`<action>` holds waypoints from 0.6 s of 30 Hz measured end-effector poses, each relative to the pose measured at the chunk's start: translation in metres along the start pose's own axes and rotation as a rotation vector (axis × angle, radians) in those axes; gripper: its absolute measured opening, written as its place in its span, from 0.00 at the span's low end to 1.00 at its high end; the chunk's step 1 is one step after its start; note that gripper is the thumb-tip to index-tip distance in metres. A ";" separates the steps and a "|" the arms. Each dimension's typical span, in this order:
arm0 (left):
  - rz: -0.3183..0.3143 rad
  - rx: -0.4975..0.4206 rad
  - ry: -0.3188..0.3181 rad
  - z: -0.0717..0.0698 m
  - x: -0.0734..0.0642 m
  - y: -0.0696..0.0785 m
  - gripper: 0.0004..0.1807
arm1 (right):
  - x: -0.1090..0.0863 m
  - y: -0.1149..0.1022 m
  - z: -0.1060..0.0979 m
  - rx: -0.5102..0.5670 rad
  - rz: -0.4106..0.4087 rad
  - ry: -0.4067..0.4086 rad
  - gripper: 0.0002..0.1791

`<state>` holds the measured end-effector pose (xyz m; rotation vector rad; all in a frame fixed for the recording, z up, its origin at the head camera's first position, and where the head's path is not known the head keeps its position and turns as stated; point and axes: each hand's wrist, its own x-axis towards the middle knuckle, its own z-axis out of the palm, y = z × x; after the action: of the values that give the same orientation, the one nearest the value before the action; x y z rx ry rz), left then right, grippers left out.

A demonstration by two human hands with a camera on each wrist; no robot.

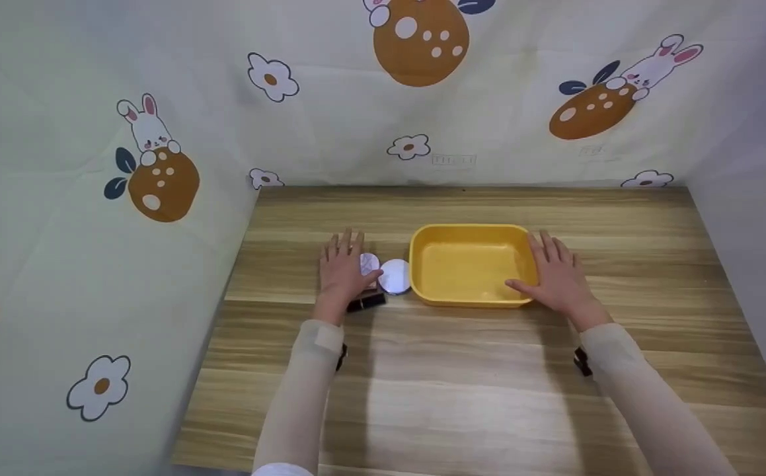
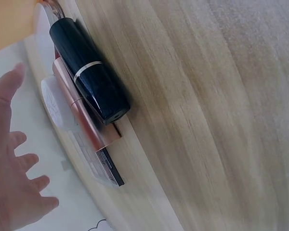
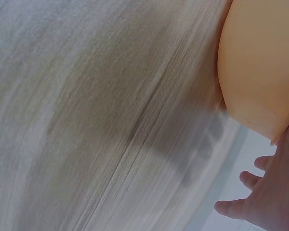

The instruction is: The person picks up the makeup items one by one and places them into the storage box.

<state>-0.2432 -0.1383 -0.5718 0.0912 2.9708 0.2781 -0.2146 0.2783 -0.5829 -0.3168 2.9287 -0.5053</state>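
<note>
My left hand is over a small group of cosmetics left of the yellow tray, its fingers spread and straight and its thumb out toward the tray. Below it lie a black tube with a silver band, a rose-gold tube alongside, and a flat case with a dark edge. A small round white item is behind the tubes. Between these and the tray lies a shiny round disc. At the right end of the yellow tray is my right hand, fingers extended, thumb over the rim.
The wooden table reaches back to a cloth wall printed with rabbits and flowers. More cloth hangs along the left and right sides. Dark straps show beside both wrists.
</note>
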 end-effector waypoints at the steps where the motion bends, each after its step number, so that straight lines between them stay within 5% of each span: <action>1: 0.003 -0.004 -0.001 0.000 0.000 0.000 0.51 | 0.000 0.000 0.000 0.001 -0.001 0.000 0.60; 18: 0.040 0.022 -0.027 -0.001 0.001 0.004 0.42 | 0.000 -0.001 -0.002 -0.012 0.006 -0.009 0.60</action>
<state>-0.2440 -0.1340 -0.5703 0.1562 2.9478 0.2475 -0.2145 0.2775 -0.5810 -0.3113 2.9236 -0.4847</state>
